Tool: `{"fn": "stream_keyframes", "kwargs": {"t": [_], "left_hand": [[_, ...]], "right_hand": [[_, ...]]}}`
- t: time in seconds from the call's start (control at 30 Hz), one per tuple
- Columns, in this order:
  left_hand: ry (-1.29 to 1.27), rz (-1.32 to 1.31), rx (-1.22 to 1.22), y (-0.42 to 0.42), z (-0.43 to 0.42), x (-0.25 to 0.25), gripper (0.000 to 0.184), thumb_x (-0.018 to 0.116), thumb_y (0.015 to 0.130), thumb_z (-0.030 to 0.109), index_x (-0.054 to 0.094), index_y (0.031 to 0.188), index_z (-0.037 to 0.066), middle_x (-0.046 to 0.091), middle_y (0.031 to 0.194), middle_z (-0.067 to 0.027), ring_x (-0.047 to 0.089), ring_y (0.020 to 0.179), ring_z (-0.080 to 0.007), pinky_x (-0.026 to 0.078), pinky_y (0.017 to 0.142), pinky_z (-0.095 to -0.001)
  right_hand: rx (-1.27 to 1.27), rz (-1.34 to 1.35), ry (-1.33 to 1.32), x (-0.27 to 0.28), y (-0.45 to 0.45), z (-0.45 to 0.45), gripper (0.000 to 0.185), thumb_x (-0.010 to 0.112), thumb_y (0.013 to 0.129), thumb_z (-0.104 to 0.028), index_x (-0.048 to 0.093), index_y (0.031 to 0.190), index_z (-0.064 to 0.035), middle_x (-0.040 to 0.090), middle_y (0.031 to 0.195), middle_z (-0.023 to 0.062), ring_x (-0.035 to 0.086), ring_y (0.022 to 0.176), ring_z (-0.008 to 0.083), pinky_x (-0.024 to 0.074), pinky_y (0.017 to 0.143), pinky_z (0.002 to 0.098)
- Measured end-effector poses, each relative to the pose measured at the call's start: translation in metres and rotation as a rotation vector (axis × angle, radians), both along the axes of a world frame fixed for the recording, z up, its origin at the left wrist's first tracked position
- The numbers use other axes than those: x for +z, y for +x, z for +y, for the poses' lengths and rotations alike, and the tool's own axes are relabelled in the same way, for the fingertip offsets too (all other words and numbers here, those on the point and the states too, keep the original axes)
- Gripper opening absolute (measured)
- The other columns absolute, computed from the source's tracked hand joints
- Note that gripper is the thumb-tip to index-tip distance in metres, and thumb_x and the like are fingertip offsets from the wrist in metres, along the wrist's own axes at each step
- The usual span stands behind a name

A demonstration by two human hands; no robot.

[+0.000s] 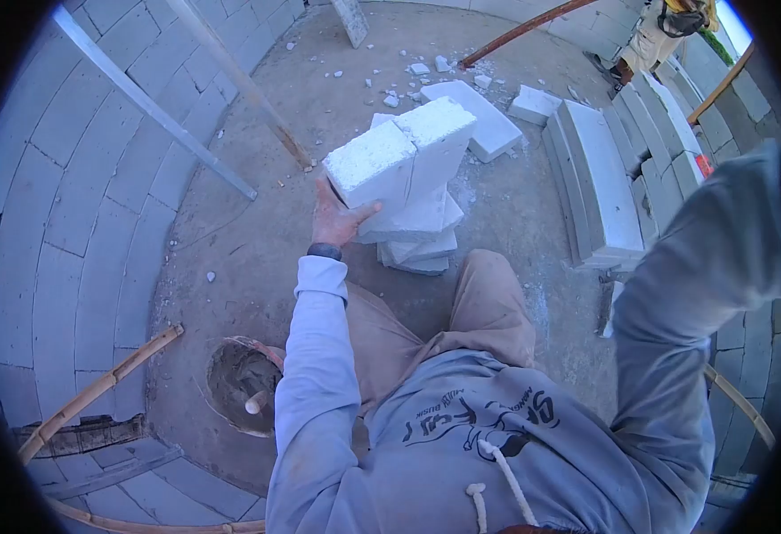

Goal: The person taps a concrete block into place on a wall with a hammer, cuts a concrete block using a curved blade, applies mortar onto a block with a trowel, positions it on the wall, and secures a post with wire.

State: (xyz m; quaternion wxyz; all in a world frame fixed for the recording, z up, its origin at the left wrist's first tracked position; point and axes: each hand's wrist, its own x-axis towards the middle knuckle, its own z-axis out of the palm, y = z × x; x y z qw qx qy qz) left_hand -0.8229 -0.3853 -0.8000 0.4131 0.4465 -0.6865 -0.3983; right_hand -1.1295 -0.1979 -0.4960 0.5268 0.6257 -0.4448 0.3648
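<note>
Head view: bucket (264, 346) holds mortar (239, 370) and pale handle (255, 403); left hand (335, 219) grips white block (373, 167); right hand, I cannot tell.

Floor (517, 209) opens between block stack (413, 222) and block row (595, 178) — rubble (391, 101) beyond.

From here I count one bucket (218, 405) near the left edge of the floor (261, 222), one handle (255, 403) in it, two straight bars (141, 102) farther up that side, and one rusty pole (524, 34) and one other person (653, 40) towards the far right corner. One pile (419, 218) stands mid-floor, its blocks overlapping too much to count.
</note>
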Motion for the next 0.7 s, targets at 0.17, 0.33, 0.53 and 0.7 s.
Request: {"fn": "stream_keyframes", "kwargs": {"t": [0.17,0.33,0.53,0.7], "left_hand": [[0.104,0.287,-0.085,-0.005,0.003,0.0,0.097,0.088,0.057,0.017,0.027,0.13,0.003,0.05,0.126,-0.0177,0.051,0.117,-0.0288,0.039,0.101,-0.0393],[0.025,0.166,-0.042,-0.004,-0.003,0.006,0.095,0.089,0.057,0.017,0.029,0.129,0.001,0.049,0.125,-0.0168,0.049,0.119,-0.0275,0.04,0.101,-0.0395],[0.044,0.163,-0.035,0.0,0.003,0.008,0.097,0.089,0.057,0.017,0.028,0.131,0.001,0.047,0.128,-0.0162,0.048,0.12,-0.0274,0.041,0.101,-0.0398],[0.045,0.143,-0.041,0.001,0.0,0.005,0.097,0.088,0.057,0.015,0.027,0.132,0.003,0.047,0.127,-0.0161,0.047,0.121,-0.0275,0.04,0.102,-0.039]], "right_hand": [[0.045,-0.639,1.141,-0.212,0.092,-0.036,0.021,0.056,0.088,-0.017,0.051,0.097,0.0018,0.062,0.079,0.0235,0.062,0.069,0.0419,0.0513,0.06,0.0458],[0.162,-0.579,0.861,-0.163,0.084,-0.032,0.022,0.059,0.087,-0.02,0.05,0.091,0.0001,0.06,0.075,0.0227,0.06,0.069,0.043,0.0487,0.059,0.0471],[0.41,-0.253,0.261,-0.028,0.049,-0.028,0.023,0.054,0.095,-0.017,0.056,0.113,-0.0029,0.065,0.083,0.0063,0.061,0.062,0.0193,0.0467,0.054,0.0326],[0.118,0.082,-0.132,0.075,-0.001,-0.02,0.025,0.056,0.092,-0.021,0.059,0.106,-0.0008,0.064,0.082,0.0108,0.061,0.066,0.0239,0.048,0.058,0.035]]}}
